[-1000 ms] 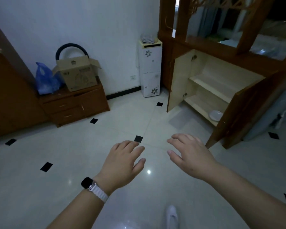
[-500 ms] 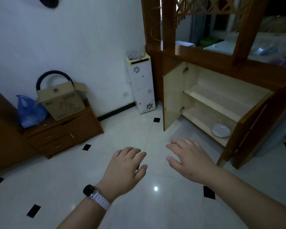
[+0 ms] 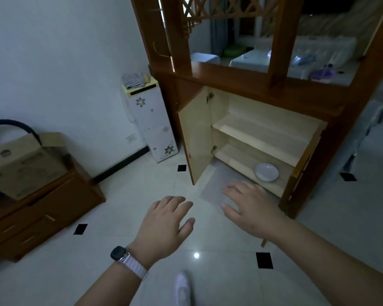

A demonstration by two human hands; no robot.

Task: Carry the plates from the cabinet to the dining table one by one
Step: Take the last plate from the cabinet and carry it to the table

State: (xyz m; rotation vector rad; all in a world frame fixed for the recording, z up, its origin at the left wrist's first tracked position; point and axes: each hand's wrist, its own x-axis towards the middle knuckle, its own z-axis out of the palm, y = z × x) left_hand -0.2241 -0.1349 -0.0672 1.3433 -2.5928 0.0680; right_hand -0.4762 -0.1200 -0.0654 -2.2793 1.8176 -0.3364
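One plate (image 3: pixel 266 172) sits on the cabinet's (image 3: pixel 250 131) bottom shelf, not yet collected. My left hand (image 3: pixel 164 226) and right hand (image 3: pixel 250 208), short of the cabinet, are spread and empty.

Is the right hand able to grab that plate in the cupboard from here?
Probably yes, with a further stretch. The right hand is empty and open, short of the plate. Both cabinet doors stand open, and the plate sits alone near the bottom shelf's front edge.
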